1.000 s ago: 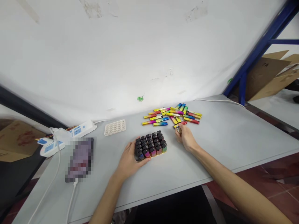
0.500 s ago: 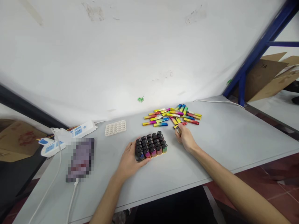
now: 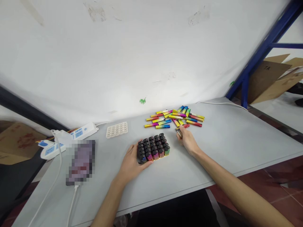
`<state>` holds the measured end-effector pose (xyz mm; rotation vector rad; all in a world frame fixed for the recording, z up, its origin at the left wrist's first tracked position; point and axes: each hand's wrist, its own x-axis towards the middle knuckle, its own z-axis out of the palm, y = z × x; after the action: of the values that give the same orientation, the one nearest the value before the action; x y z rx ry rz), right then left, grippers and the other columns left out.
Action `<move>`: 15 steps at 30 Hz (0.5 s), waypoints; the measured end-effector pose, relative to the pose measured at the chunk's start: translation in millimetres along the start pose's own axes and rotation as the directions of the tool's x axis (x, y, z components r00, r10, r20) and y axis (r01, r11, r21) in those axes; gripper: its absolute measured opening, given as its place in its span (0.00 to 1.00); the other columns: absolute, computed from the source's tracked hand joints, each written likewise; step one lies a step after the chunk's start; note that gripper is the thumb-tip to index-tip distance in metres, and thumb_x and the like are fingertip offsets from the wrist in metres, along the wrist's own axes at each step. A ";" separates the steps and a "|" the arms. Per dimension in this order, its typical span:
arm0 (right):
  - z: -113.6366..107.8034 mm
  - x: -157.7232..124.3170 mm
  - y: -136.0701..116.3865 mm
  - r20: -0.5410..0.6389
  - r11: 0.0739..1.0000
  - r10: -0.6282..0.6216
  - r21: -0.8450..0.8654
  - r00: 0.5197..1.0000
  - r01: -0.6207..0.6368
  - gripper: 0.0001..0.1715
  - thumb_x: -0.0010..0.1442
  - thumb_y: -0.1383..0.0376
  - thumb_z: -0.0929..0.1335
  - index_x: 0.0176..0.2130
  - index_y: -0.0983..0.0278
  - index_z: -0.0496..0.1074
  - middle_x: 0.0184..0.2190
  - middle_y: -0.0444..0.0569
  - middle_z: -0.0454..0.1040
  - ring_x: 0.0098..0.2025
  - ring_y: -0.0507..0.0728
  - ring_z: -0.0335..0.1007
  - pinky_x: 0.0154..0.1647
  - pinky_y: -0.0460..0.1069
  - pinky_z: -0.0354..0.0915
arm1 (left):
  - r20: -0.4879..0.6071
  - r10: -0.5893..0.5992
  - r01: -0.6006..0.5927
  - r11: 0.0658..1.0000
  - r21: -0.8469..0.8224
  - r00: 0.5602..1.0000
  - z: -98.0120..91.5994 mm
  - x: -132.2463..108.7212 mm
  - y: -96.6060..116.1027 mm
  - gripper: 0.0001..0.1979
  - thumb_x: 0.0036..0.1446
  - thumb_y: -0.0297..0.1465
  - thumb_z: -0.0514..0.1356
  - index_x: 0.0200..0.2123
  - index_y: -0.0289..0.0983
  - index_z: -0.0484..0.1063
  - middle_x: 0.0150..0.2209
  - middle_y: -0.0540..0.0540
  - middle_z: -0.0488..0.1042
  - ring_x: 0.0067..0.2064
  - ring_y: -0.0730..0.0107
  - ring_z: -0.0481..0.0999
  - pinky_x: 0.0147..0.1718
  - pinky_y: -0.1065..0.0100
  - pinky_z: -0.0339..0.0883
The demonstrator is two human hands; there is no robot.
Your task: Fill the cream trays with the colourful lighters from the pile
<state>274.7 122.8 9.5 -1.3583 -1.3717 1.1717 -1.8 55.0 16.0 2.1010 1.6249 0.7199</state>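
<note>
A block of upright black-capped colourful lighters point(image 3: 153, 148) stands in a tray at the middle of the grey table point(image 3: 227, 142). My left hand point(image 3: 131, 162) grips the block's left near corner. A loose heap of rainbow-coloured lighters point(image 3: 175, 117) lies flat behind it, near the wall. At the heap's near edge my right hand point(image 3: 188, 140) is closed on one lighter point(image 3: 179, 131), pinched between its fingers.
An empty white holed tray point(image 3: 116, 129) lies left of the heap. Two white power strips point(image 3: 68, 138) with cables and a blurred phone point(image 3: 80, 162) occupy the table's left. A blue steel post point(image 3: 260, 53) and cardboard boxes point(image 3: 276, 75) stand at the right.
My right hand has drawn slightly toward the block of lighters with the pinched lighter. My left hand has stayed on the block.
</note>
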 end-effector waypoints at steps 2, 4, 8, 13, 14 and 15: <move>0.6 -2.0 -3.4 -0.027 0.999 0.038 0.017 0.999 -0.038 0.39 0.63 0.36 0.52 0.17 0.60 0.54 0.13 0.42 0.51 0.17 0.52 0.45 0.20 0.50 0.45 | -0.003 0.005 -0.005 1.000 -0.004 1.000 0.5 -0.2 -0.5 0.44 0.52 0.43 0.68 0.67 0.45 0.51 0.59 0.41 0.67 0.61 0.50 0.67 0.58 0.50 0.62; 1.3 -3.5 -6.1 -0.018 0.998 0.041 0.045 0.999 -0.040 0.39 0.63 0.36 0.52 0.19 0.61 0.59 0.13 0.42 0.52 0.18 0.52 0.46 0.20 0.50 0.46 | -0.007 0.002 -0.002 1.000 -0.005 1.000 1.0 -0.4 -1.2 0.44 0.52 0.44 0.68 0.67 0.45 0.51 0.59 0.41 0.67 0.61 0.51 0.67 0.58 0.51 0.62; 2.4 -4.1 -7.6 0.016 0.992 0.031 0.125 0.999 -0.032 0.36 0.63 0.37 0.54 0.28 0.61 0.67 0.17 0.41 0.54 0.19 0.51 0.48 0.20 0.48 0.47 | -0.004 0.007 -0.007 1.000 0.001 1.000 1.1 -0.4 -1.5 0.44 0.51 0.44 0.67 0.67 0.45 0.51 0.59 0.42 0.67 0.61 0.51 0.67 0.59 0.51 0.62; 2.4 -0.8 -0.9 -0.003 0.988 -0.007 0.155 1.000 0.007 0.29 0.62 0.39 0.60 0.37 0.61 0.69 0.27 0.44 0.63 0.24 0.53 0.59 0.24 0.49 0.58 | -0.009 0.007 -0.007 1.000 -0.001 1.000 0.1 -0.4 0.5 0.43 0.52 0.44 0.67 0.67 0.44 0.52 0.58 0.42 0.68 0.60 0.51 0.67 0.58 0.50 0.62; 2.0 -0.5 0.3 -0.008 0.991 -0.030 0.134 1.000 0.031 0.27 0.62 0.41 0.61 0.37 0.61 0.68 0.28 0.44 0.64 0.27 0.53 0.61 0.27 0.49 0.61 | -0.009 0.004 -0.004 1.000 -0.004 1.000 -0.1 -0.3 0.9 0.43 0.51 0.44 0.68 0.66 0.44 0.52 0.58 0.42 0.68 0.60 0.51 0.67 0.58 0.50 0.62; 1.5 -0.5 0.9 -0.016 0.993 -0.059 0.098 0.998 0.060 0.25 0.61 0.42 0.63 0.37 0.61 0.68 0.28 0.44 0.65 0.28 0.54 0.63 0.30 0.50 0.62 | -0.007 0.001 -0.001 1.000 -0.008 1.000 -0.2 -0.1 1.2 0.43 0.51 0.44 0.68 0.66 0.44 0.53 0.58 0.41 0.68 0.60 0.50 0.67 0.58 0.50 0.62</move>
<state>273.4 122.2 8.4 -1.2450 -1.3191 1.1733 -1.0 54.6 16.9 2.0958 1.6222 0.7333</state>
